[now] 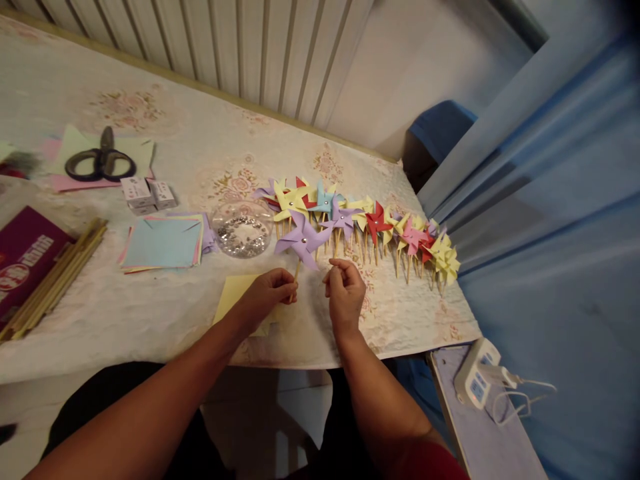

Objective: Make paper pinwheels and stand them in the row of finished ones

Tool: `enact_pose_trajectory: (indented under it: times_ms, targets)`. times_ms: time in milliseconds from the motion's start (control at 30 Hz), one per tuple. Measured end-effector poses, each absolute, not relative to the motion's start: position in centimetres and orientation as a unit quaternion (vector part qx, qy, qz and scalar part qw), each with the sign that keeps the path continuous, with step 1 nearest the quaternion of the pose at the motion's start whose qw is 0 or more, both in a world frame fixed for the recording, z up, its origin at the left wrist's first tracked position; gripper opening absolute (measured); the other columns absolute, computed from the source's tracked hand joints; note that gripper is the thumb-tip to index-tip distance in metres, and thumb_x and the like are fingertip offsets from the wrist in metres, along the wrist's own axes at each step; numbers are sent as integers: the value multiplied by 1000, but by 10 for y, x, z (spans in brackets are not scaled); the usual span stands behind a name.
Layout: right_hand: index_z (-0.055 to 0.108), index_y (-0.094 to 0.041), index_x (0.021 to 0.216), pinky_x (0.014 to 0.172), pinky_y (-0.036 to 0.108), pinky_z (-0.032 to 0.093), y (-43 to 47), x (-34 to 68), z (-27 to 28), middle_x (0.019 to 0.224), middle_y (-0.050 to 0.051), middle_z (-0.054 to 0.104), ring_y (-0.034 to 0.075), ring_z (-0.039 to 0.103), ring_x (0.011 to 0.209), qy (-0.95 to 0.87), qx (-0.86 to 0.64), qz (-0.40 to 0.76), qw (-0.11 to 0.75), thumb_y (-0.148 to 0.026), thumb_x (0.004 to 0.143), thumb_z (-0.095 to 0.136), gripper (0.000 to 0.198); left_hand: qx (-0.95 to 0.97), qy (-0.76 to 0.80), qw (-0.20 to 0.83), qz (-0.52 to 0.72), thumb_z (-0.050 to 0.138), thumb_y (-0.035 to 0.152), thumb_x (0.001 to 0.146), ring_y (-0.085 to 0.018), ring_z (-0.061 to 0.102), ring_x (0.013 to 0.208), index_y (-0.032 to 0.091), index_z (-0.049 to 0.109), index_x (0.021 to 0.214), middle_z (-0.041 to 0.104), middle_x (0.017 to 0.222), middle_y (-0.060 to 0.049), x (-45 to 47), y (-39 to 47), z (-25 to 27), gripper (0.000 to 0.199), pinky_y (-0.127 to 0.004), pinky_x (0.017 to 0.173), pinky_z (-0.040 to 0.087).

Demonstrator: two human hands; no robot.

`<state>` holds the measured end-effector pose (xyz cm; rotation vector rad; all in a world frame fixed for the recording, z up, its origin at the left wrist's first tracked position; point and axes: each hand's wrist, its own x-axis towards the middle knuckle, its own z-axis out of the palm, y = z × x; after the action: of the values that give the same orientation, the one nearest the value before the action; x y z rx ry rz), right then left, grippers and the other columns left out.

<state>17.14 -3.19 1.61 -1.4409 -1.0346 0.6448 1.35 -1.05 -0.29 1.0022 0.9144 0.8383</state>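
A purple paper pinwheel [304, 241] stands on a thin stick pinched in my left hand [276, 291]. The pinwheel faces up, with a small shiny pin at its centre. Just right of it, my right hand [346, 287] is curled, thumb against the fingers; whether anything sits between them is hidden. Beyond both hands lies a row of pinwheels [376, 223] in yellow, red, blue, purple and pink. Under my left wrist is a yellow paper sheet [231, 293]. A clear round dish [243, 235] of small metal pins lies behind my left hand.
Left of the dish lies a stack of coloured paper squares [163, 243]. Farther back are small white boxes [145, 192] and black-handled scissors [103, 161] on paper. A purple packet [30, 257] and several sticks [60, 280] lie far left. A power strip [477, 375] sits at right.
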Motion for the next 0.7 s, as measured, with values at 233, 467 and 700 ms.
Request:
enact_pose_trajectory:
  times_ms: [233,467,700]
  targets:
    - [62,-19,93,42,21,33,-23,179,14,64,-5,57,9,43,44,-430,-602,381,555,-34,87,52,18,443,407,705,376,70,33,69,-12,52,60,18,55,70,59,62,3,14,-10,-7,21,-28,64,41]
    - [63,-19,95,43,21,33,-22,177,10,66,-4,62,8,44,43,-426,-559,446,554,-41,90,54,24,445,404,708,370,71,33,69,-12,52,59,18,55,70,60,61,3,14,-10,-8,22,-28,63,41]
    - [63,-19,97,43,21,34,-23,176,7,66,-3,64,8,48,43,-436,-548,468,539,-42,91,53,26,445,400,711,369,72,34,69,-12,51,58,18,55,70,59,60,3,14,-9,-7,23,-28,62,40]
